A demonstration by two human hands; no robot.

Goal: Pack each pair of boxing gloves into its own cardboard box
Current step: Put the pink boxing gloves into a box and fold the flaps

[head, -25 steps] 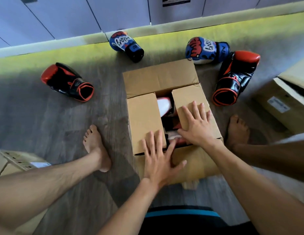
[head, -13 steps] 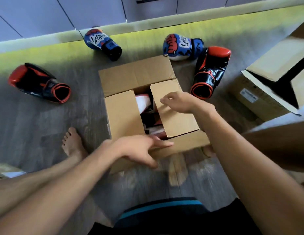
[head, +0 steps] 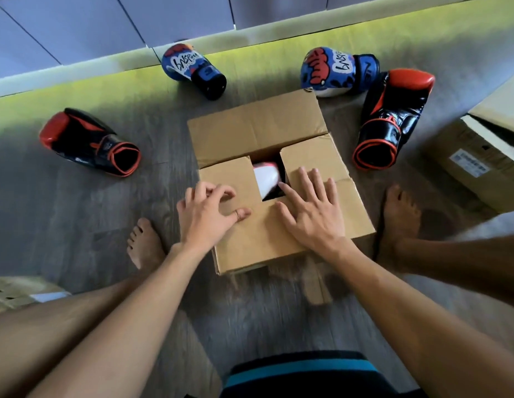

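Cardboard box (head: 264,239) sits on the wood floor (head: 77,211) between the person's bare feet. Near flap and both side flaps are folded in; the far flap is still up and leaning back. A small gap in the middle shows a white-and-red boxing glove (head: 266,178) inside.

Left hand (head: 205,216): fingers half-bent, tips pressing on the left side flap, thumb stretched onto the near flap, nothing gripped. Right hand (head: 310,214): flat, fingers spread, palm on the near flap, fingertips on the right side flap, index tip at the gap edge.

Four gloves lie loose on the floor:
- Blue printed glove (head: 189,68) beyond the box, far left, cuff toward the box.
- Second blue printed glove (head: 333,70) far right, just past the box's back corner.
- Black-and-red glove (head: 390,119) right of the box, touching the second blue one, cuff opening toward the camera.
- Other black-and-red glove (head: 89,142) well apart on the left.

Open second box (head: 474,156) with a label at the right edge. Part of another carton (head: 11,291) at lower left.
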